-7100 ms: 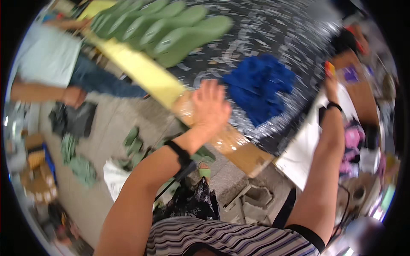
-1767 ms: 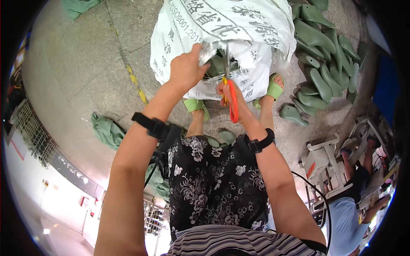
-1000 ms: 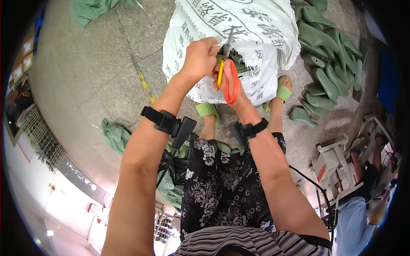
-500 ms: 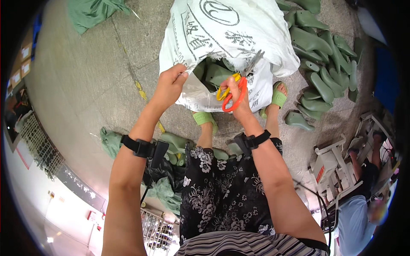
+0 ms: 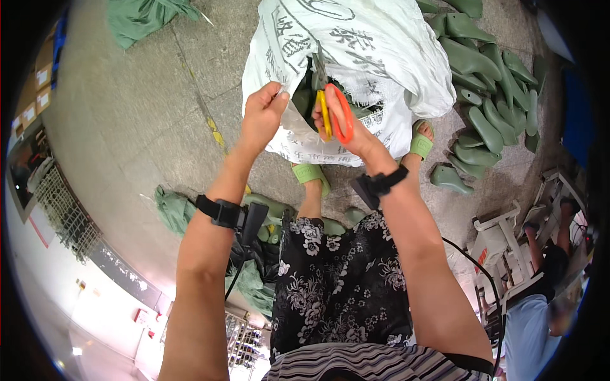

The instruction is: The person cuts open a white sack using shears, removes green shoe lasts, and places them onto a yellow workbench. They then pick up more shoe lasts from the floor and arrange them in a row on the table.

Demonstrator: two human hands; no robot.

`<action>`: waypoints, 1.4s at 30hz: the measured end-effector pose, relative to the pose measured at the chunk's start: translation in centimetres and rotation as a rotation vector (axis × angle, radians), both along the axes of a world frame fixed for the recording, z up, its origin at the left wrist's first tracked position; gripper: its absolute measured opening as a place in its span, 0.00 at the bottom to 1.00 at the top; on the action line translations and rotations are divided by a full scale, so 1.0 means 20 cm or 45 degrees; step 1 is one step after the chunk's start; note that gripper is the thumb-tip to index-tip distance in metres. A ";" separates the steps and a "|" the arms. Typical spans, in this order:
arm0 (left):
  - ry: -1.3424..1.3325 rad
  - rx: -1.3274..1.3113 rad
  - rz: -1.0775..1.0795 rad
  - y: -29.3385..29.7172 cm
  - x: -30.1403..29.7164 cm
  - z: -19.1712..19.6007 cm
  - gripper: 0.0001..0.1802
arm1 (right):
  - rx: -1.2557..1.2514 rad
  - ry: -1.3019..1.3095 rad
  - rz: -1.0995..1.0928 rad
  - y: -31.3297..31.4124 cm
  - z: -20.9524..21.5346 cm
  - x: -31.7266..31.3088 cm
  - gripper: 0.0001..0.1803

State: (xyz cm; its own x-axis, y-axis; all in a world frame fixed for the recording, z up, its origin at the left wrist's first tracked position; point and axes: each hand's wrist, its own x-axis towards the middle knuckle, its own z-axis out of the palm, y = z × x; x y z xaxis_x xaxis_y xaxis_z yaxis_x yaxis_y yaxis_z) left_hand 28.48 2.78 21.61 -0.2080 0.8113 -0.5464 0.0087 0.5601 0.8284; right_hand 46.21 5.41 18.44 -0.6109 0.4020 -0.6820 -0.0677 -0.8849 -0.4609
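A white woven sack [image 5: 381, 38] with dark markings stands on the floor in front of me, a ragged opening cut into its side. My left hand [image 5: 262, 117] is closed, pinching the sack's cut edge at the left of the opening. My right hand [image 5: 348, 127] holds scissors [image 5: 343, 113] with one yellow and one orange-red handle. Their blades point away from me at the opening's far edge and look slightly parted. Inside the hole, partly hidden by the hand and frayed weave, are dark green shoe lasts [image 5: 301, 105].
Many green shoe lasts [image 5: 486, 130] lie piled on the floor to the right. A green cloth bag [image 5: 147, 19] is at the far left. Near my feet lie more lasts [image 5: 273, 206] and a green bag [image 5: 175, 209]. A person sits beside a white metal frame [image 5: 499, 238] at the right.
My right hand has moved left with the scissors, and the blades have swung from pointing right to pointing away at the sack's edge. The opening looks wider. My left hand still pinches the sack.
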 end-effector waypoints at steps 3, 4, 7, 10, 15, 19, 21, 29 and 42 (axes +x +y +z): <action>0.193 -0.204 -0.358 0.06 -0.07 0.04 0.09 | 0.039 -0.020 0.077 -0.03 0.06 0.04 0.40; 0.191 -0.196 -0.360 0.07 -0.05 0.05 0.09 | 0.020 -0.049 0.051 -0.03 0.07 0.03 0.40; 0.168 -0.202 -0.395 0.07 0.01 0.04 0.12 | 0.152 -0.035 -0.108 0.16 0.00 -0.02 0.37; 0.019 -0.086 -0.363 0.09 -0.02 0.03 0.11 | 0.300 -0.014 -0.141 0.22 0.05 -0.17 0.37; 1.155 0.449 -0.692 0.27 0.09 0.12 0.27 | 0.449 -0.128 -0.181 0.15 0.05 -0.16 0.31; 1.283 0.591 -0.621 0.44 0.20 -0.06 0.41 | 0.261 -0.106 -0.299 0.16 0.07 -0.10 0.31; 0.793 0.339 -0.638 0.48 0.16 -0.10 0.42 | 0.252 -0.091 -0.335 0.16 0.07 -0.08 0.31; 0.954 0.371 -0.803 0.48 0.15 -0.17 0.16 | 0.166 -0.007 -0.514 0.15 0.07 -0.11 0.31; 0.990 0.200 -0.965 0.29 0.10 -0.03 0.05 | -0.151 0.116 -0.688 0.19 0.02 -0.18 0.31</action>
State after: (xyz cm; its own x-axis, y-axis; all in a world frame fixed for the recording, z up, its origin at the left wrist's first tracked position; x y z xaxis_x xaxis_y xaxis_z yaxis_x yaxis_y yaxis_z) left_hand 30.50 8.67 21.08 0.1314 0.9232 -0.3612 0.8570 0.0773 0.5094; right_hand 42.61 9.26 18.75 -0.3979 0.5980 -0.6958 -0.5607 -0.7588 -0.3314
